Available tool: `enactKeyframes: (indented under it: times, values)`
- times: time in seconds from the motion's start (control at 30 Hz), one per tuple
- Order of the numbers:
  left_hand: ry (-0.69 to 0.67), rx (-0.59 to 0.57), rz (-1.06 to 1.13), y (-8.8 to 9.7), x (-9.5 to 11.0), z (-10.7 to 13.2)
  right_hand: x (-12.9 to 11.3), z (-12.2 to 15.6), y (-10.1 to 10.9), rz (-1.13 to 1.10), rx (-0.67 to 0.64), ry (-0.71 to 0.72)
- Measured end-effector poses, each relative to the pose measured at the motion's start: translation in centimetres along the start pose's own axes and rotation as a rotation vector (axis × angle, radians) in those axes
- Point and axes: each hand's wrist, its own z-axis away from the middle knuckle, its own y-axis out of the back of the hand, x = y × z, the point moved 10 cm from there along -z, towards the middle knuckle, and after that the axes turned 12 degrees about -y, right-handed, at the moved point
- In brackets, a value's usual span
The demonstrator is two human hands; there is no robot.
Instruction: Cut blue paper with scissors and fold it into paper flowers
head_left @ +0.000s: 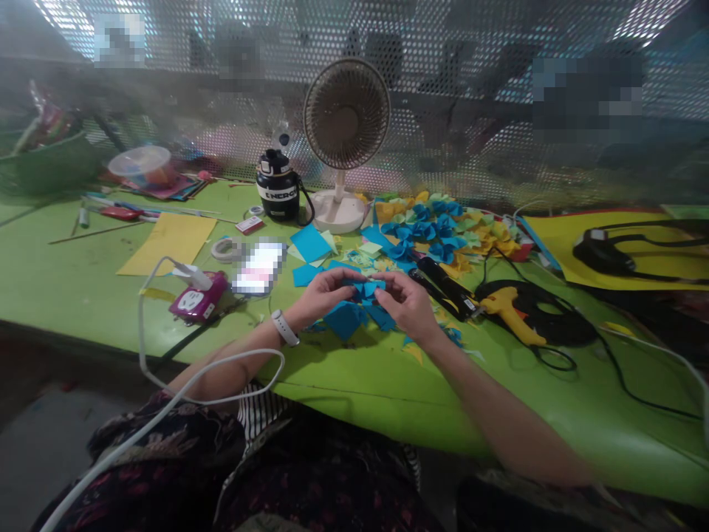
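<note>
My left hand and my right hand meet over the green table, thumbs and fingers pinched on a small blue paper flower between them. Part of the flower is hidden behind the fingers. Just below it lie blue paper squares. Beyond my hands, another blue square rests on pale green paper. A heap of folded paper flowers in blue, yellow and pale green spreads behind and to the right. Black-handled scissors are to the right of my right hand.
A yellow glue gun lies on a black round piece at right. Behind stand a desk fan and black bottle. At left are a lit phone, tape roll and purple power socket; its white cable loops across my left forearm.
</note>
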Motion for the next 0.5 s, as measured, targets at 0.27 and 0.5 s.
enactKeyframes:
  times: [0.27, 0.5]
  values:
    - [-0.152, -0.015, -0.129, 0.3, 0.4, -0.2, -3.6, 1.6, 0.6, 0.329, 0.180, 0.376]
    - [-0.561, -0.027, -0.764, -0.3, 4.8, 0.7, -2.6, 1.3, 0.6, 0.304, 0.192, 0.283]
